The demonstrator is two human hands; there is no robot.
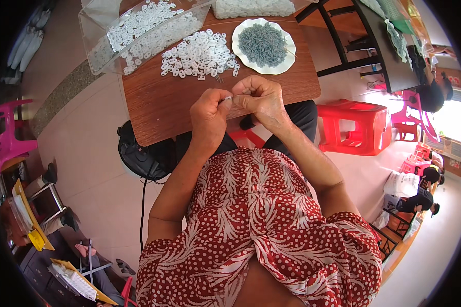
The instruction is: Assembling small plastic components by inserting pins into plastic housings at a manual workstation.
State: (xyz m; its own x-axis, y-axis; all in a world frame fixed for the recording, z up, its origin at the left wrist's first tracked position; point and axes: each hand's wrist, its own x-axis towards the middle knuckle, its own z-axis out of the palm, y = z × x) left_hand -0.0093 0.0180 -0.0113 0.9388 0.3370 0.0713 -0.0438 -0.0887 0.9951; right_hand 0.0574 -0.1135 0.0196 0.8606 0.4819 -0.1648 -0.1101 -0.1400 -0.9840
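Above the near edge of the wooden table my two hands meet, fingertips almost touching. My left hand [209,115] is closed, pinching a small white plastic piece [227,98] between thumb and forefinger. Thumb and forefinger of my right hand [265,101] are pressed together against that piece; whatever they hold is too small to make out. Just beyond lies a loose pile of small white oval plastic pieces [200,53] with holes. To its right stands a white scalloped plate [290,60] heaped with small grey pin-like parts [263,45]. A few grey parts [219,79] lie beside the pile.
A clear plastic bin [95,53] with more white pieces lies tilted at the far left of the table [153,112]; another clear container [253,7] stands at the back. A red stool [361,125] is on the right, a black bag [143,153] at the left. Other people sit farther off.
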